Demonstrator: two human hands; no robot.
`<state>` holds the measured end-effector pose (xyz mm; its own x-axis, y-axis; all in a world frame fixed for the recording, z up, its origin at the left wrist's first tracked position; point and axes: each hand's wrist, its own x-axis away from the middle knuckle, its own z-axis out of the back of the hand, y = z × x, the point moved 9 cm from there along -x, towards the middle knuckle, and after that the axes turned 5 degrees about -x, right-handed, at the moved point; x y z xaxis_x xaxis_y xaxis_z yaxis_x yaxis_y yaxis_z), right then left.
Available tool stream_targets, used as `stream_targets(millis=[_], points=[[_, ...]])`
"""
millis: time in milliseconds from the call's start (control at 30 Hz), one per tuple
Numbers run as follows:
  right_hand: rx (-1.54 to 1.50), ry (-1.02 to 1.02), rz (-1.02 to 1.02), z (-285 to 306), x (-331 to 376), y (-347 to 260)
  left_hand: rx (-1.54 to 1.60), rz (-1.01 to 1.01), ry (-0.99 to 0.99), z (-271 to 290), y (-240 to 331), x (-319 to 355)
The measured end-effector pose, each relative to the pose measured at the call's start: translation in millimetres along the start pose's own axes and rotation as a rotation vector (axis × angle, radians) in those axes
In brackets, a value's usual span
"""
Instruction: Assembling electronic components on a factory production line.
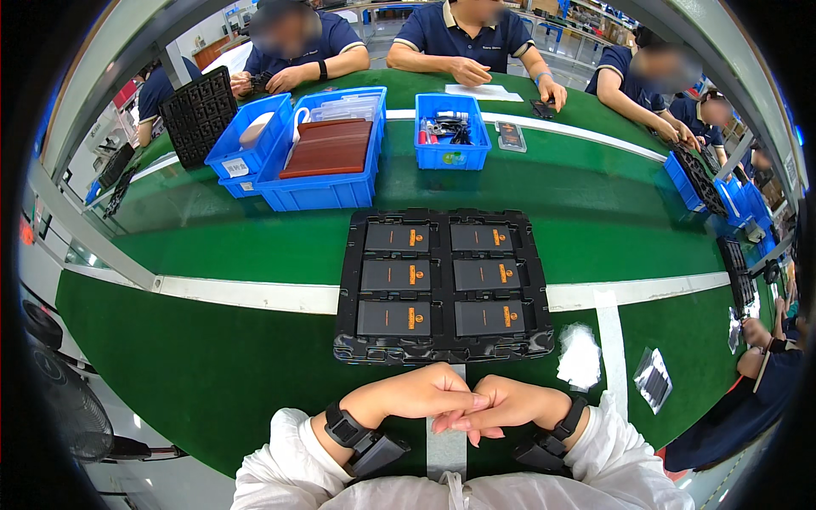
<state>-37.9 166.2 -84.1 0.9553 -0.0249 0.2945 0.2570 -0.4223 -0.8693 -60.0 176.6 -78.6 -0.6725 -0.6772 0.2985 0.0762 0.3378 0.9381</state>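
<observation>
My left hand (416,393) and my right hand (507,401) rest against each other at the table's near edge, fingers curled together and overlapping. No object shows in either one, though some of the fingers are hidden behind others. Just beyond them lies a black plastic tray (441,327) with two columns of recesses. Several flat black rectangular packs (396,275) with orange print, looking like batteries, sit in those recesses. Both my wrists carry black straps (343,424) with dark boxes attached.
A crumpled clear plastic bag (580,356) and a silvery packet (653,380) lie right of the tray. Blue bins (325,195) stand beyond, one bearing a brown folder-like stack (326,149); a smaller blue bin (451,156) holds cables. Co-workers (463,38) sit across the green table (221,348).
</observation>
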Motion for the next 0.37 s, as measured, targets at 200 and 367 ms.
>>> stream_targets(millis=[200, 367], points=[[-0.002, 0.014, 0.005, -0.9, -0.3, -3.4, -0.009, 0.005, -0.003, 0.1, 0.1, 0.4], [-0.011, -0.005, 0.0, -1.5, -0.5, -2.0, -0.008, -0.007, -0.005, -0.6, 1.2, 0.1]])
